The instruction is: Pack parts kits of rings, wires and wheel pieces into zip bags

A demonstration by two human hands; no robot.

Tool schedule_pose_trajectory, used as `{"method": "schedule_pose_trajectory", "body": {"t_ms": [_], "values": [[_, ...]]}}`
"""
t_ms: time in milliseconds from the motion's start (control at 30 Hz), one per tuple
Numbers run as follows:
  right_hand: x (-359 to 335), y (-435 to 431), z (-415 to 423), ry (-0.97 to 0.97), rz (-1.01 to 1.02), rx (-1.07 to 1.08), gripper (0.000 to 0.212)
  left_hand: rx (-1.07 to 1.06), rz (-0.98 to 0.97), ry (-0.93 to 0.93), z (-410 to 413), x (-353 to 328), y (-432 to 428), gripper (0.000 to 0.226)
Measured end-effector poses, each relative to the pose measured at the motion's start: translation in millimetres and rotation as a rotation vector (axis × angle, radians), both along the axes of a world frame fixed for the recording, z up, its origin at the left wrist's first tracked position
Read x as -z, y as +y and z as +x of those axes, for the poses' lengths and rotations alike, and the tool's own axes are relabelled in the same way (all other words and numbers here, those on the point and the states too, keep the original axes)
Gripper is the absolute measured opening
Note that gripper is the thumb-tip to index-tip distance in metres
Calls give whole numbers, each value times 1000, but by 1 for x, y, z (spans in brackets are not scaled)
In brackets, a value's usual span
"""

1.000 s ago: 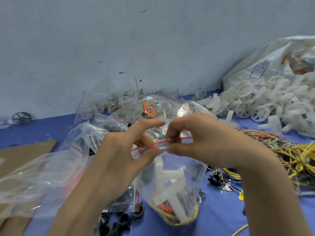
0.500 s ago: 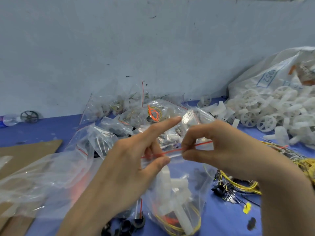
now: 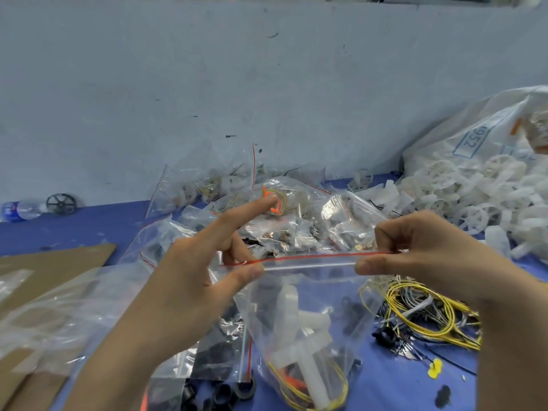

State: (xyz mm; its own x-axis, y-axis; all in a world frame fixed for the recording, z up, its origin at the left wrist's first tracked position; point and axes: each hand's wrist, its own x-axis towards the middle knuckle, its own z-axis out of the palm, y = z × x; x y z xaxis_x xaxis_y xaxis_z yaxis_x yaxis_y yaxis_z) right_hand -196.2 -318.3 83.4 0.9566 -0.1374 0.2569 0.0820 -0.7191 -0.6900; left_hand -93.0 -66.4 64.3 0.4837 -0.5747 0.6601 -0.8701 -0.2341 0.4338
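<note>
Clear plastic, with a red seal strip [image 3: 311, 256] across its mouth: that is the zip bag [image 3: 314, 295] held up over the blue table [image 3: 89, 221]. The left hand [image 3: 189, 280] pinches the strip's left end between thumb and a curled finger, its index finger sticking out straight above and touching nothing. The right hand [image 3: 421, 256] pinches the strip's right end between thumb and bent forefinger. The strip runs taut and nearly level from one pinch to the other, and the rest of the bag hangs below the grip, sagging toward the table. Inside, at the bottom, lie white wheel pieces [image 3: 302, 336] and a coil of yellow wire [image 3: 335, 390] with something orange beside it; whether the seal is pressed fully closed, I cannot tell. Behind the hands, against the grey wall, sits a heap of filled bags [image 3: 296, 215]. To the right is a tangle of loose yellow wires [image 3: 424, 315], and beyond it a pile of white wheels [image 3: 474, 191] spills from a big printed sack [image 3: 474, 134]. Black rings [image 3: 222, 393] lie near the table's front edge under the left wrist. To the left are flat empty bags [image 3: 59, 307] on cardboard [image 3: 53, 262], and farther back a black wheel [image 3: 60, 204] just beside a bottle [image 3: 17, 209].
</note>
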Motion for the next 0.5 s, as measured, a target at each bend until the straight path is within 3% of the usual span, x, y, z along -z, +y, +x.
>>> {"method": "schedule_pose_trajectory", "body": {"t_ms": [167, 367, 433, 500], "values": [[0, 3, -1, -22, 36, -51, 49, 59, -44, 166, 7, -2, 8, 54], [0, 3, 0, -162, 125, -214, 59, 137, -166, 295, 8, -5, 21, 46], [6, 1, 7, -127, 189, -255, 60, 144, -144, 324, 10, -4, 23, 42], [13, 2, 18, 4, 237, -310, 47, 135, -80, 398, 10, -1, 20, 37]]}}
